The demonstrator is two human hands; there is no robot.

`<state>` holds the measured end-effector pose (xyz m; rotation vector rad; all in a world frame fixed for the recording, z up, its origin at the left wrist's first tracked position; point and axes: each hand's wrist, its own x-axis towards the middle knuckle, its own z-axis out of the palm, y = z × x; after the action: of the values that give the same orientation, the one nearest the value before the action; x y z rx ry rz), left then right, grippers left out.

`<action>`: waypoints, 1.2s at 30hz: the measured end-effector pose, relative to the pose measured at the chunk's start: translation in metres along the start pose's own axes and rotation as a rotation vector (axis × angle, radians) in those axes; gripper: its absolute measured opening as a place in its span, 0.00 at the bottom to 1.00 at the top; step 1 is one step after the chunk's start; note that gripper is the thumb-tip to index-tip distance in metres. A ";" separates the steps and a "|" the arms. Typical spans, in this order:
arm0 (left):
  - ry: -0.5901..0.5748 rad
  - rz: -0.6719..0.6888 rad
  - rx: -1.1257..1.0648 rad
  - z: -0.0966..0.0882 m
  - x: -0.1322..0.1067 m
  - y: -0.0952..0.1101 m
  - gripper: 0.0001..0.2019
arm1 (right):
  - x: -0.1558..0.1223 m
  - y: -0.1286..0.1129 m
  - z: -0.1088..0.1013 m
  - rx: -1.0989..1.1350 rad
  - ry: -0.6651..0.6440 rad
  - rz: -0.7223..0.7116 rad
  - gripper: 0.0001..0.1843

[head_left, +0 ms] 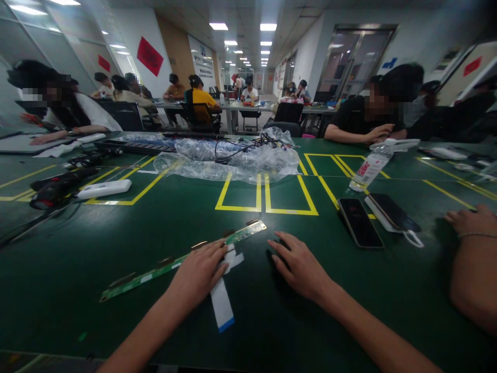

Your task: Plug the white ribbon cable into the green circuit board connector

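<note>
One long green circuit strip (pixel 182 260) is laid slantwise near the table's (pixel 58 290) near edge — its long axis running from near-left up to far-right. It is pressed by the left hand (pixel 200 273), fingers flat, over a white ribbon cable (pixel 222 300). The right hand (pixel 301 267) is rested open — nothing grasped. Cables are held in a clear plastic bag (pixel 233 160).

Matt green tabletop (pixel 116 311); thin green circuit strip (pixel 155 269); smooth white ribbon cable (pixel 221 303); crinkled clear plastic bag (pixel 233 160); glossy black phone (pixel 360 223).
</note>
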<state>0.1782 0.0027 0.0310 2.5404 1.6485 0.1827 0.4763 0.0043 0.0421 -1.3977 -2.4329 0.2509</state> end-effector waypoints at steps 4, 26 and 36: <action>0.092 -0.268 0.074 -0.001 -0.042 -0.072 0.27 | -0.001 0.000 0.000 0.032 -0.033 0.025 0.25; 0.185 -0.555 0.352 0.003 -0.100 -0.180 0.32 | 0.001 -0.003 0.005 0.074 -0.067 0.036 0.23; 0.076 0.038 0.132 0.005 -0.014 -0.038 0.24 | 0.000 -0.004 0.003 0.062 -0.061 0.036 0.24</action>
<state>0.1388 0.0048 0.0196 2.6951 1.6941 0.1818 0.4717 0.0023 0.0402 -1.4281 -2.4285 0.3791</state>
